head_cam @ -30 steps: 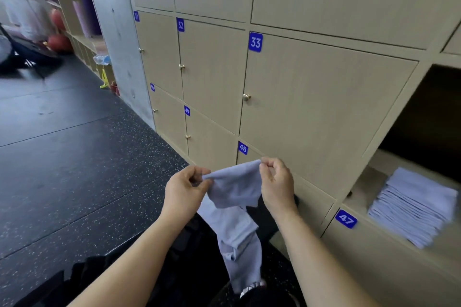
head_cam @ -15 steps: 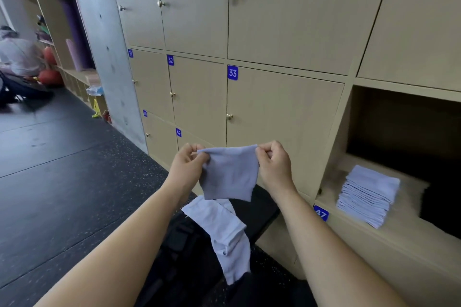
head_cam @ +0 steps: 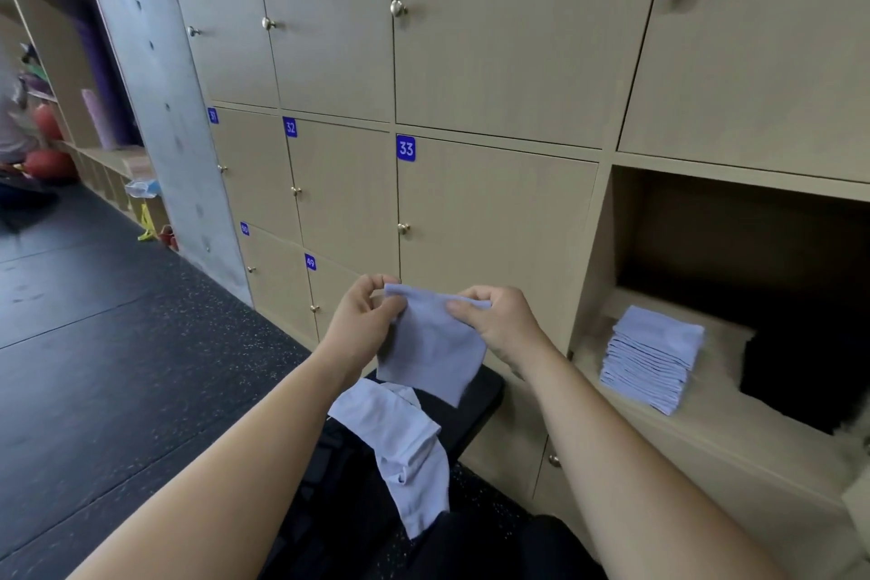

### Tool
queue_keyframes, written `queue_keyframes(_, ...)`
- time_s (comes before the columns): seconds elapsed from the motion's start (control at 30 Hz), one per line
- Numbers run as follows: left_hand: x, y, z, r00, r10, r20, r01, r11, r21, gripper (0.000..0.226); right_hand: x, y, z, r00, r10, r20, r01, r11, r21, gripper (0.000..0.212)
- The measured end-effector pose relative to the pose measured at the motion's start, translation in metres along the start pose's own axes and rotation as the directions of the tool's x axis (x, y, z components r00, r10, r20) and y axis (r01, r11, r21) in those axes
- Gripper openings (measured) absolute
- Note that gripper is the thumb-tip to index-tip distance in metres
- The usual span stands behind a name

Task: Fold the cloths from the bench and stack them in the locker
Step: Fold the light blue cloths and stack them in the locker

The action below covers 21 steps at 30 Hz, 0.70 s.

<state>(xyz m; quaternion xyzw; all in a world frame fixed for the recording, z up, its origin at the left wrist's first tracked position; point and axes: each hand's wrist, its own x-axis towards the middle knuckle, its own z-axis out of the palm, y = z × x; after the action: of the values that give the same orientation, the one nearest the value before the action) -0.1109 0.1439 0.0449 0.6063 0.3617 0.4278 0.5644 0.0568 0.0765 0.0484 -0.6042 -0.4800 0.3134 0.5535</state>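
A folded pale blue cloth point(head_cam: 430, 346) hangs in the air in front of locker 33. My left hand point(head_cam: 360, 320) pinches its top left corner and my right hand point(head_cam: 501, 325) pinches its top right edge. Below it, loose pale blue cloths point(head_cam: 400, 438) lie crumpled on a black bench point(head_cam: 475, 405). At the right an open locker point(head_cam: 734, 240) holds a neat stack of folded cloths point(head_cam: 652, 358) on its wooden floor, beside a dark item point(head_cam: 809, 372).
Closed wooden locker doors point(head_cam: 494, 240) with metal knobs and blue number plates fill the wall ahead. A grey concrete pillar point(head_cam: 155, 108) stands at the left. Dark speckled floor point(head_cam: 117, 344) stretches left, where a person point(head_cam: 14, 127) sits near red balls point(head_cam: 49, 163).
My hands have come closer together, making the held cloth narrower. The view has tilted up and right, showing more of the open locker and its stack.
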Motion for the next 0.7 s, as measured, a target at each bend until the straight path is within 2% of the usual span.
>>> queue_keyframes(0.03, -0.001, -0.001, 0.001, 0.999, -0.024, 0.048, 0.024, 1.000, -0.005, 0.011, -0.001, 0.000, -0.002, 0.999, -0.016, -0.042, 0.016, 1.000, 0.014, 0.014)
queue_keyframes(0.1, -0.001, -0.004, 0.003, 0.983, -0.100, 0.151, 0.095, 0.995, 0.044, 0.044, -0.004, -0.001, -0.007, 0.993, -0.031, -0.118, 0.039, 0.997, 0.064, 0.015)
queue_keyframes(0.17, -0.003, -0.007, 0.006, 0.963, -0.172, 0.206, 0.152, 0.982, 0.107, 0.061, -0.008, 0.000, -0.012, 0.984, -0.019, -0.176, 0.043, 0.990, 0.138, 0.015)
queue_keyframes(0.27, -0.001, -0.013, 0.013, 0.961, -0.209, 0.179, 0.204, 0.978, 0.046, 0.051, -0.017, 0.002, -0.023, 0.984, 0.010, -0.179, 0.027, 0.979, 0.203, 0.017)
queue_keyframes(0.33, 0.000, -0.012, 0.020, 0.964, -0.204, 0.168, 0.202, 0.979, 0.031, 0.042, -0.022, 0.004, -0.032, 0.989, 0.039, -0.145, -0.013, 0.984, 0.177, 0.027)
queue_keyframes(0.4, 0.001, -0.007, 0.031, 0.966, -0.177, 0.188, 0.158, 0.981, 0.112, 0.037, -0.025, 0.006, -0.042, 0.993, 0.056, -0.104, -0.049, 0.996, 0.069, 0.031)
queue_keyframes(0.47, 0.002, -0.002, 0.043, 0.964, -0.138, 0.227, 0.094, 0.977, 0.193, 0.035, -0.027, 0.010, -0.051, 0.993, 0.047, -0.107, -0.059, 0.992, -0.113, 0.043)
queue_keyframes(0.53, 0.003, 0.000, 0.056, 0.969, -0.112, 0.221, 0.067, 0.977, 0.202, 0.044, -0.028, 0.016, -0.059, 0.981, -0.002, -0.193, -0.041, 0.976, -0.216, 0.053)
queue_keyframes(0.6, 0.002, -0.001, 0.070, 0.977, -0.117, 0.178, 0.104, 0.991, 0.084, 0.055, -0.031, 0.022, -0.068, 0.953, -0.057, -0.297, 0.005, 0.985, -0.174, 0.053)
queue_keyframes(0.7, -0.004, -0.004, 0.096, 0.946, -0.228, 0.230, 0.263, 0.955, -0.136, 0.042, -0.037, 0.030, -0.081, 0.889, -0.079, -0.452, 0.025, 0.992, -0.126, 0.048)
